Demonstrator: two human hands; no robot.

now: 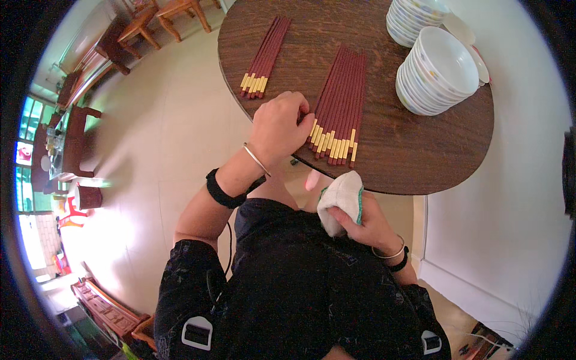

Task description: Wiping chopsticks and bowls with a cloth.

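Observation:
A folded white cloth (339,198) with green edging is gripped in my right hand (373,220), just off the table's near edge. My left hand (281,126) hovers over that edge with its fingers curled. Its thumb meets the left side of a wide row of dark red chopsticks (342,90) with gold bands near their thick ends. Whether the fingers grip one of these is hidden. Farther left lies a smaller bundle of the same chopsticks (270,54), apart from the row. All lie on a dark wood-grain round table (396,157).
Two stacks of white bowls, a near stack (432,72) and a far stack (411,20), stand at the table's right, by a white wall (508,180). White spoons (481,67) lie behind them. Wooden chairs (180,13) stand at the upper left, a wooden bench (108,310) at lower left.

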